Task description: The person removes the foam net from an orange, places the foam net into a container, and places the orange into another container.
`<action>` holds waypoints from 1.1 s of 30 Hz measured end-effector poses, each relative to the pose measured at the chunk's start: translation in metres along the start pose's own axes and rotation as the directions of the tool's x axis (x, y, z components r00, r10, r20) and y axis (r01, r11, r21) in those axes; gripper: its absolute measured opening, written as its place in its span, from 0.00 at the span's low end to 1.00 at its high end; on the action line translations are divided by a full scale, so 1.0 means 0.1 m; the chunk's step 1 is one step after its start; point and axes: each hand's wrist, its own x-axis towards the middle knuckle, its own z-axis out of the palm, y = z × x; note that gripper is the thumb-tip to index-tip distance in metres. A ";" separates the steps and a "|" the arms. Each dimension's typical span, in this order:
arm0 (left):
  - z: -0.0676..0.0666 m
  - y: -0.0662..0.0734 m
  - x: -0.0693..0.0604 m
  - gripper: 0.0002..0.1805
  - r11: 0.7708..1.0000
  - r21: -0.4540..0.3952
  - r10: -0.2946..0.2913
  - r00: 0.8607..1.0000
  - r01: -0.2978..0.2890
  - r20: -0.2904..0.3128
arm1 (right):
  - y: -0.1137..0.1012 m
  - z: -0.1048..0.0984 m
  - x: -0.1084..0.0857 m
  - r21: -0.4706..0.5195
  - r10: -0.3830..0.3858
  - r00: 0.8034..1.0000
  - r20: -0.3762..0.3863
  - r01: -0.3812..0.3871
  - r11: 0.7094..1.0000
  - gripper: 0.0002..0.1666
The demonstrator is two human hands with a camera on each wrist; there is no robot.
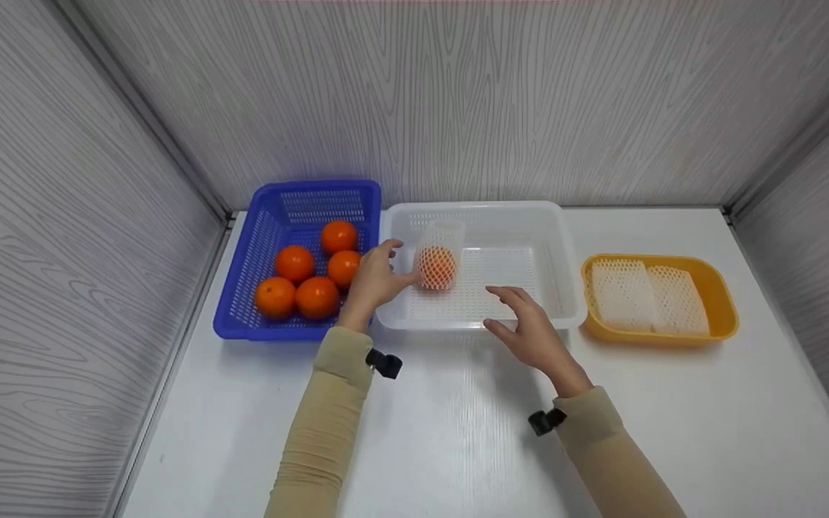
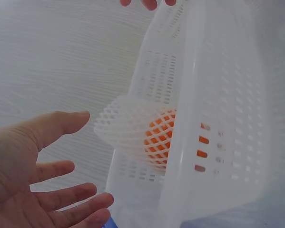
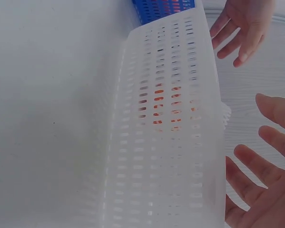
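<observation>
An orange in a white foam net sleeve (image 1: 436,267) lies at the left side of the white basket (image 1: 508,324); part of the sleeve extends empty past the fruit. My left hand (image 1: 377,279) is over the basket's left rim, fingers spread, beside the sleeved orange and holding nothing. In the left wrist view a gap shows between the left thumb (image 2: 61,126) and the net. My right hand (image 1: 527,331) hovers at the front rim of the white basket, fingers apart, with nothing in it.
On the left a blue basket (image 1: 242,332) holds several bare oranges (image 1: 294,263). At the right, a yellow basket (image 1: 725,309) contains flat white foam net sleeves (image 1: 623,295). Grey wood-grain panels (image 1: 414,101) enclose the back and sides of the white table (image 1: 450,446).
</observation>
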 end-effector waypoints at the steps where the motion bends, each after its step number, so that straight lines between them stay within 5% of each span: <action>1: 0.02 0.02 0.03 0.37 1.000 0.001 -0.007 1.000 0.007 0.014 | 0.00 0.00 -0.01 -0.002 0.005 1.000 0.003 -0.005 1.000 0.31; 13: 0.25 0.12 0.40 0.41 0.993 0.051 -0.110 0.979 0.102 0.174 | 0.05 0.02 -0.05 -0.051 0.041 0.998 0.053 -0.038 0.998 0.21; 23: 0.34 0.19 0.53 0.45 0.992 0.064 -0.125 0.959 0.112 0.254 | 0.08 0.05 -0.06 -0.055 0.028 0.995 0.100 -0.023 0.998 0.13; 27: 0.38 0.21 0.54 0.50 0.996 0.046 -0.085 0.954 0.075 0.287 | 0.09 0.06 -0.06 -0.055 0.022 0.995 0.096 -0.016 0.998 0.12; 33: 0.46 0.26 0.53 0.51 0.986 0.162 -0.029 0.935 -0.031 0.354 | 0.10 0.05 -0.06 -0.055 0.016 0.996 0.089 -0.011 0.998 0.11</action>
